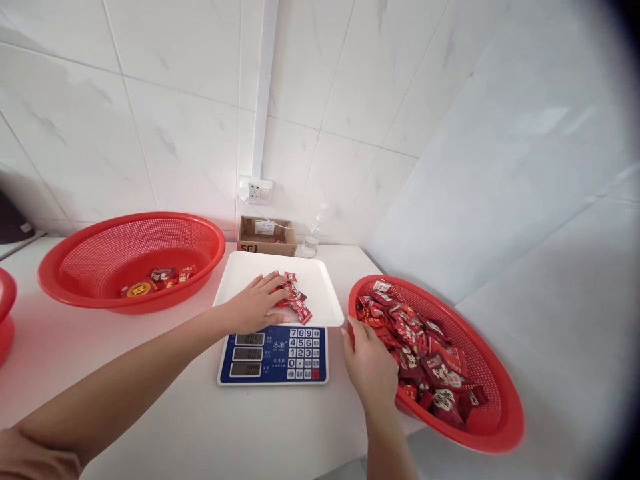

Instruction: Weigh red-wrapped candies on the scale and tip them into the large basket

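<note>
My left hand (259,304) reaches over the white tray (240,271) of a weighing scale, fingers stretched and thumb apart, touching a small pile of red-wrapped sweets (300,309). Below the tray is the scale's blue panel (273,373), with number keys and three small displays. On the right, my right hand (371,365) is at the near-left rim of a red plastic basket (505,427), thumb outside and fingers over the edge, seemingly gripping it. Many red and dark red wrapped sweets (440,370) fill much of this basket. Its fingertips are partly hidden.
Another red basket (65,277) stands at the left with several wrapped packets inside. Part of a third red basket (6,313) shows at the left edge. Behind the scale are a cardboard box (267,248), a clear plastic bottle (311,239) and a wall socket (256,191).
</note>
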Available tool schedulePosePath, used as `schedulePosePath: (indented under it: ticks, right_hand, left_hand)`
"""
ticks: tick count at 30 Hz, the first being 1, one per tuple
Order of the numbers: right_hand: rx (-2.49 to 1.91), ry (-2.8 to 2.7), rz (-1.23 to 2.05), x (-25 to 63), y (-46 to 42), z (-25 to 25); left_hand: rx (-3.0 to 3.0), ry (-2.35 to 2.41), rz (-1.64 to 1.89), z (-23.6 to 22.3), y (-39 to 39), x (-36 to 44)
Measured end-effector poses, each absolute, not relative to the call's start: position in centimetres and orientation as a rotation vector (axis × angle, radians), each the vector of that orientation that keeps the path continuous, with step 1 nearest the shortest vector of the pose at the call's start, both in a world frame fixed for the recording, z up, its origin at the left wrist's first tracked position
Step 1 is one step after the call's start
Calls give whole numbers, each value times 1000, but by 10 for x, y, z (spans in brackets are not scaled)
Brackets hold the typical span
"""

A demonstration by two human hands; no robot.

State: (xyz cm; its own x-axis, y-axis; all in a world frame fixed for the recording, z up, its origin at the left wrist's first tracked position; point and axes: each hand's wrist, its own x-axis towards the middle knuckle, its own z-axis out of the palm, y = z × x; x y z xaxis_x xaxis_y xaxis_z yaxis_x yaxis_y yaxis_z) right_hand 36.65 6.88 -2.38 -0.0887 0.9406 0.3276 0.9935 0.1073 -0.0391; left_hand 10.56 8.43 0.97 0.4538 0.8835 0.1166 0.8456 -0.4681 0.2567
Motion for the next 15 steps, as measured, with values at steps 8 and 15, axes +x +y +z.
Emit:
schedulePosePath:
  ticks: [8, 15]
  right_hand:
    - [-1936, -2145, -195, 368, 69, -23]
    - [-1901, -2176, -250, 374, 72, -31]
  left_hand:
    - [2431, 1784, 288, 16, 54, 59]
    - [1979, 2573, 321, 36, 7, -58]
